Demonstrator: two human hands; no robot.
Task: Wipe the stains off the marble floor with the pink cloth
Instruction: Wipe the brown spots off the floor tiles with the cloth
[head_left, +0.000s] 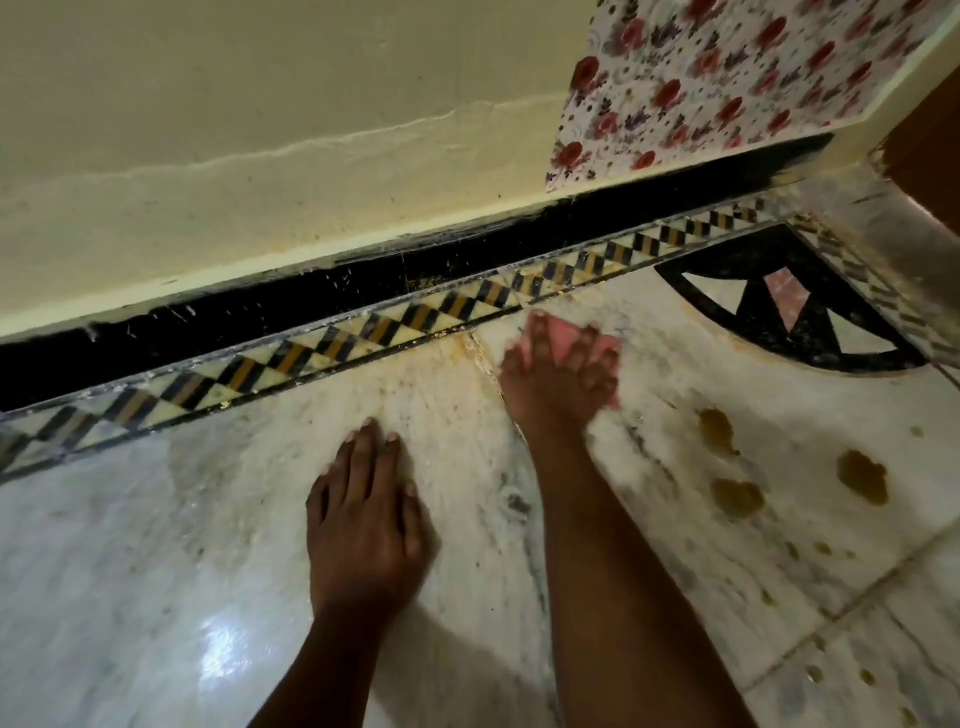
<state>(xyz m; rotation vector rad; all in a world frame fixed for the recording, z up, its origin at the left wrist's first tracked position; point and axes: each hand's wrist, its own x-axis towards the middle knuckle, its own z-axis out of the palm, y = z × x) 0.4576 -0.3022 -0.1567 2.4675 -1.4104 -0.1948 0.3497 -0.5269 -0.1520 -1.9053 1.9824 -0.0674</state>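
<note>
Head view: the pink cloth (605, 347) lies on the marble floor (156, 571) close to the patterned border strip (363, 325) along the wall edge, pressed flat under the blurred right hand (558, 371), whose spread fingers cover most of it. The left hand (363, 525) rests flat on the floor nearby, fingers straight, bracing. Wiping looks under way; brown stains (862, 475) sit to the right, unwiped, so the next move likely calls for sweeping the cloth there.
</note>
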